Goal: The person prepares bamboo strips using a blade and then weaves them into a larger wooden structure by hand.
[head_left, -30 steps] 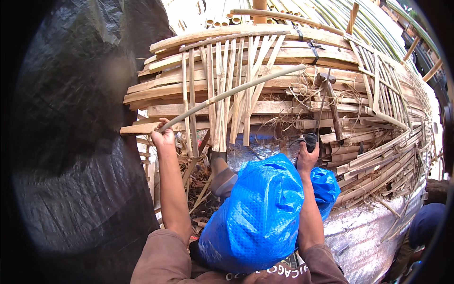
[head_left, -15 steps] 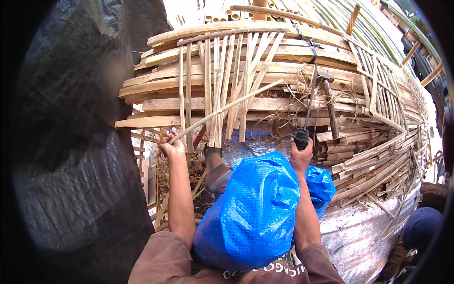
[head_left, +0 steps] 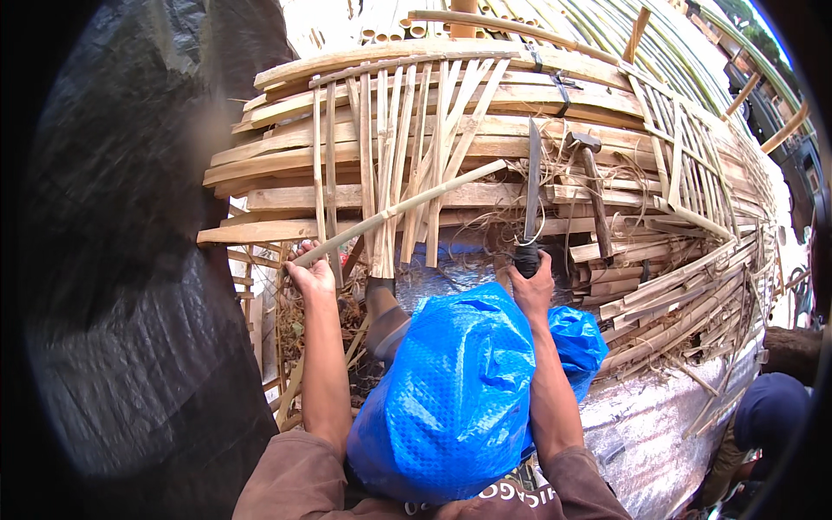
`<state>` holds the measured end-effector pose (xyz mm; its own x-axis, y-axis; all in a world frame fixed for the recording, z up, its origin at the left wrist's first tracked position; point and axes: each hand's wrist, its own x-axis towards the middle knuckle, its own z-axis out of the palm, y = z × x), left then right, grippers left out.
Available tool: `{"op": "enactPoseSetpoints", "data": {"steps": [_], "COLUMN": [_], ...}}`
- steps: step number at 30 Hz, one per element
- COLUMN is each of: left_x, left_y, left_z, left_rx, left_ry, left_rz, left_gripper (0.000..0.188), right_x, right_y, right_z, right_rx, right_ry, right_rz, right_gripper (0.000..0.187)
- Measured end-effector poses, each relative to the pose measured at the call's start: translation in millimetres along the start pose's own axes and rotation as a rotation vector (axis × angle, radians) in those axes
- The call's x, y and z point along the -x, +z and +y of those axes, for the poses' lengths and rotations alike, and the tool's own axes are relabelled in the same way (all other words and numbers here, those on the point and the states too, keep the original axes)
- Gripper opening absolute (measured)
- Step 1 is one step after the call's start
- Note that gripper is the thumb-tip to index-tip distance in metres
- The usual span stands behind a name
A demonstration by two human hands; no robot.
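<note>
My left hand [head_left: 312, 276] grips the near end of a long thin bamboo strip [head_left: 407, 206] that slants up to the right over a stack of split bamboo slats [head_left: 407, 139]. My right hand [head_left: 530, 286] is closed on the dark handle of a long knife [head_left: 530, 186] whose blade points up and away over the slats. A blue woven plastic sheet [head_left: 459, 390] covers my lap between both forearms.
A hammer [head_left: 593, 186] lies on the bamboo pile just right of the knife blade. Black tarpaulin [head_left: 130, 286] fills the left side. More bamboo strips [head_left: 693, 277] curve off to the right. Another person in dark blue [head_left: 770, 412] crouches at the lower right.
My left hand has drawn the bamboo strip lower and nearer. My right hand has raised the knife so its blade now shows upright over the slats.
</note>
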<state>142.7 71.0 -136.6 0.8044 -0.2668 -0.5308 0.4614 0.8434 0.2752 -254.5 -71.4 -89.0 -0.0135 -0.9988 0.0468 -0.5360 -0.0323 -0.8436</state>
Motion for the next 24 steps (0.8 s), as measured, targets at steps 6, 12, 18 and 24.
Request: {"op": "enactPoseSetpoints", "data": {"steps": [6,12,18,24], "left_x": [5,63,88,90], "left_y": [0,26,5,-3], "left_z": [-5,-22,-36,-42], "left_rx": [-0.026,-0.297,-0.778,-0.719], "left_ry": [-0.058,-0.158,-0.103,-0.169], "left_rz": [-0.068,-0.104,-0.297,-0.301], "left_gripper": [0.035,0.022,0.033,0.034], "right_x": [0,-1,-1,-2], "right_y": [-1,-1,0,3], "right_z": [-1,-3,-1,10], "right_rx": [-0.021,-0.015,-0.039,-0.028], "right_ry": [0.002,0.035,0.051,0.004], "right_rz": [-0.02,-0.04,-0.074,-0.052], "right_gripper": [0.058,0.059,0.061,0.06]}}
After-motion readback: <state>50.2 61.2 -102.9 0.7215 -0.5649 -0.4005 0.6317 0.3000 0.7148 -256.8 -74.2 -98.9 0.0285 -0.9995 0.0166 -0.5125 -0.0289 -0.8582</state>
